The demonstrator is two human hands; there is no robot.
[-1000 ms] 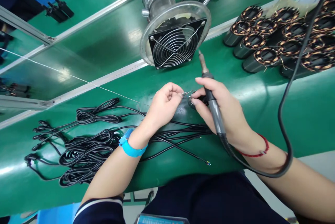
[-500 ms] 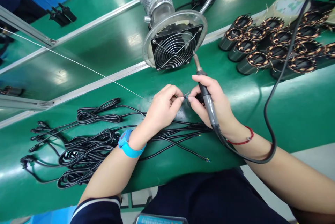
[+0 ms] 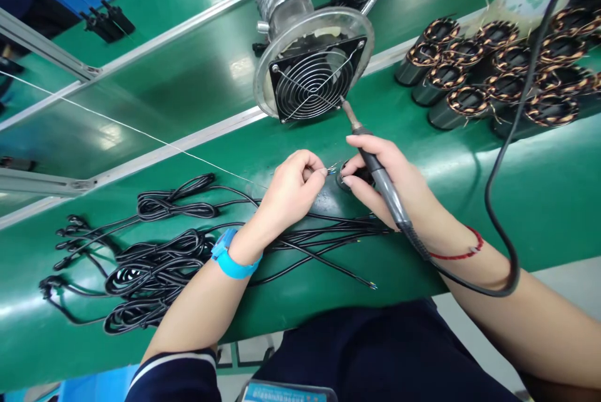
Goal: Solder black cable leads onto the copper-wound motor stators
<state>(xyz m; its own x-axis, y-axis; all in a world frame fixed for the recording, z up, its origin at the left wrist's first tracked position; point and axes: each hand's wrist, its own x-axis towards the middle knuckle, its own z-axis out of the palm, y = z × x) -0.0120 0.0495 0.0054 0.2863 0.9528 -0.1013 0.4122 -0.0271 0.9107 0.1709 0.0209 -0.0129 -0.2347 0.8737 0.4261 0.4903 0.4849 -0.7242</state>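
Observation:
My left hand (image 3: 292, 188) is closed in a pinch on the thin bare wire ends (image 3: 331, 168) of a cable, just left of a small dark round part (image 3: 348, 176) on the green belt. My right hand (image 3: 399, 186) steadies that part with its fingertips and also grips a soldering iron (image 3: 375, 164). The iron's tip points up and away, toward the fan. Its black cord (image 3: 504, 158) loops round to the right. A thin solder wire (image 3: 131, 130) runs in from the left toward my hands.
A fume fan (image 3: 313, 73) on a silver duct stands right behind my hands. Several copper-wound stators (image 3: 488, 79) stand at the back right. Coiled black cables (image 3: 150, 252) lie at the left on the green conveyor belt (image 3: 539, 201).
Both hands stay at the same spot. My fingertips met over the wire half a second ago and have parted a little. The iron's tip has swung left, toward the fan grille.

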